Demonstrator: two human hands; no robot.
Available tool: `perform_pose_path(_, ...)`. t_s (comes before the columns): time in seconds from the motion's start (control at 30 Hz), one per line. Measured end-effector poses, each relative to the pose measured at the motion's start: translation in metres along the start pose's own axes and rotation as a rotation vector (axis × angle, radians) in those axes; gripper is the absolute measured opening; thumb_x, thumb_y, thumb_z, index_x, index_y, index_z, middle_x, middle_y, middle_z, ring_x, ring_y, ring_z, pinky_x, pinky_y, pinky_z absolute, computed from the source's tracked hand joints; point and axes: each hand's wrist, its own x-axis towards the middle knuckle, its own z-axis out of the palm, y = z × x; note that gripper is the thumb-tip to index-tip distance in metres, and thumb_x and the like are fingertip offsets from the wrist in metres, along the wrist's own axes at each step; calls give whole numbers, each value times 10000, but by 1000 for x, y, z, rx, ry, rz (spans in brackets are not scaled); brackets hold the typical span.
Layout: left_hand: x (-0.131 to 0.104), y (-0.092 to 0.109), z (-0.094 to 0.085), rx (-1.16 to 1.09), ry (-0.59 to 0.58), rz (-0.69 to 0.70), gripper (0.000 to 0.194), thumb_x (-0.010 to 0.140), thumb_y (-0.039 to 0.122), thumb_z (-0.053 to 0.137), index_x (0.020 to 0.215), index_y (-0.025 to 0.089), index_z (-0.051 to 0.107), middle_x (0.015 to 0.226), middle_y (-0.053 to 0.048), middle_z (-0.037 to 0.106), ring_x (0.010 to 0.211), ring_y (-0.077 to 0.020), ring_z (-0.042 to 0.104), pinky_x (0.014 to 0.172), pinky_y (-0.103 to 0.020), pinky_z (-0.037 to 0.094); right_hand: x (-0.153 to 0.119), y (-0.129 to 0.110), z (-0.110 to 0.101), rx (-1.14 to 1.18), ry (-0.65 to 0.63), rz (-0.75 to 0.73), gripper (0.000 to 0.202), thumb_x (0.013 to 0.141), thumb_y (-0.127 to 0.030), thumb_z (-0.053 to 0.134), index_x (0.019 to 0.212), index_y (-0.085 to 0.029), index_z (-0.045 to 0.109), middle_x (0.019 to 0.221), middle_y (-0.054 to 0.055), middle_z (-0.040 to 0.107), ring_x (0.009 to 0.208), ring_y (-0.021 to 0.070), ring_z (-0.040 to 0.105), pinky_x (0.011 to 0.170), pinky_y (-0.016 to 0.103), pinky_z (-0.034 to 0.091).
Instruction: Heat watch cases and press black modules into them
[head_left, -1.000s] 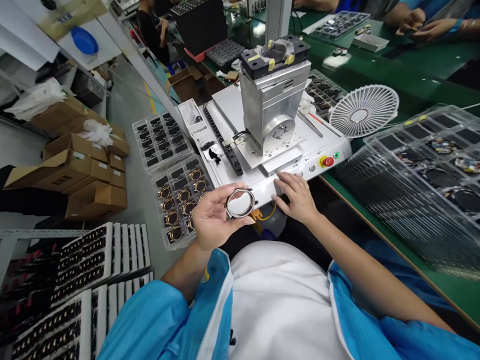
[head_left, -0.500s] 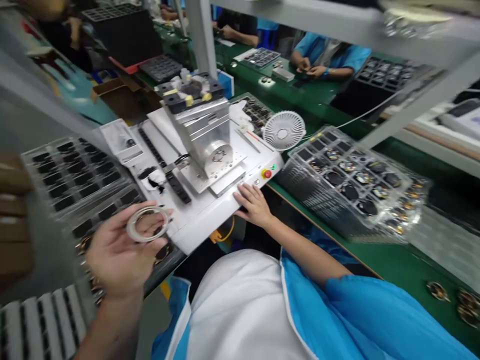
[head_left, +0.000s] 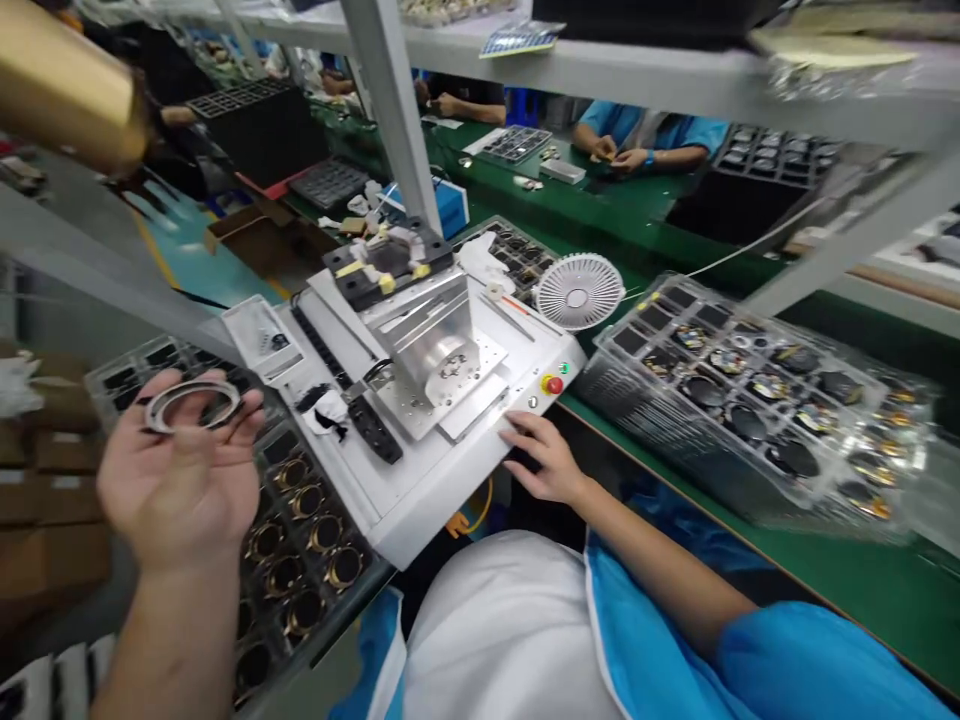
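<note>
A thin, pale ring (head_left: 156, 410) with a dark edge is held in my left hand (head_left: 187, 490), palm turned up and thumb across it. That hand is above the trays on the left. My right hand (head_left: 546, 460) lies with fingers apart along the front edge of a white machine base (head_left: 427, 495), just below the red stop button (head_left: 553, 385). On the base stands a silver metal block (head_left: 424, 345) with a black clamp fixture (head_left: 390, 262) on top. Beside the block lie a dark rail (head_left: 375, 430) and a small black-and-white cloth-like scrap (head_left: 327, 412).
Left of the machine is a tray of round, gold-rimmed parts (head_left: 304, 560). To the right stand a white fan (head_left: 579, 292) and a tall stack of clear trays (head_left: 690, 430). A grey post (head_left: 394, 110) and shelf rise behind. A co-worker's hands (head_left: 622, 158) work across the green bench.
My left hand has moved left with the ring and turned its palm up, showing more of the gold-rimmed parts. The right hand stays at the machine's front edge, its fingers slightly lifted.
</note>
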Motion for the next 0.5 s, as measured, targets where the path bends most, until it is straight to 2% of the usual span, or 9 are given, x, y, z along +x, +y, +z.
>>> perform_pose_path(0.03,4,-3,4,-43,28,32,526,466,433,1042,938,400,812,854,157,844,671,-105,750,588,-233,624,-1,-4,-4,37,39,95,333,980,-470,668,1130,-194,779,1265,212,779,1207,333,736,1039,523,591)
perform_pose_path(0.1,13,-13,4,-74,15,47,490,541,385,1022,983,374,812,914,132,855,653,-110,755,556,-232,630,3,-11,-11,117,52,296,352,1040,-491,578,960,-193,748,970,165,821,895,280,794,819,439,652)
perform_pose_path(0.17,23,-24,-2,-106,-19,60,476,605,364,1005,1036,354,806,976,105,860,652,-110,763,561,-231,642,12,-15,-14,208,-26,464,472,1054,-560,545,777,-206,689,655,75,761,568,212,725,576,330,610)
perform_pose_path(0.23,34,-33,-7,-148,-67,68,456,665,349,987,1078,346,794,1037,87,856,669,-107,775,586,-226,650,25,-17,-14,284,-135,579,589,1027,-642,558,630,-213,633,452,25,656,369,165,601,427,268,508)
perform_pose_path(0.3,45,-39,-9,-185,-112,67,457,702,337,975,1114,338,778,1097,57,846,704,-112,791,626,-231,662,35,-17,-14,321,-204,640,663,993,-696,576,539,-215,615,360,23,595,296,148,533,394,256,456)
perform_pose_path(0.4,63,-43,-6,-217,-127,61,522,710,358,975,1178,317,747,1154,6,828,769,-128,814,679,-221,667,42,-13,-15,339,-242,693,696,939,-743,618,478,-222,634,320,44,569,289,159,523,431,279,464)
perform_pose_path(0.5,84,-47,4,-251,-114,63,580,709,383,974,1222,283,723,1236,-37,806,817,-144,825,709,-211,663,39,-4,-16,360,-258,859,684,832,-796,703,449,-231,653,322,50,562,321,172,523,485,309,477)
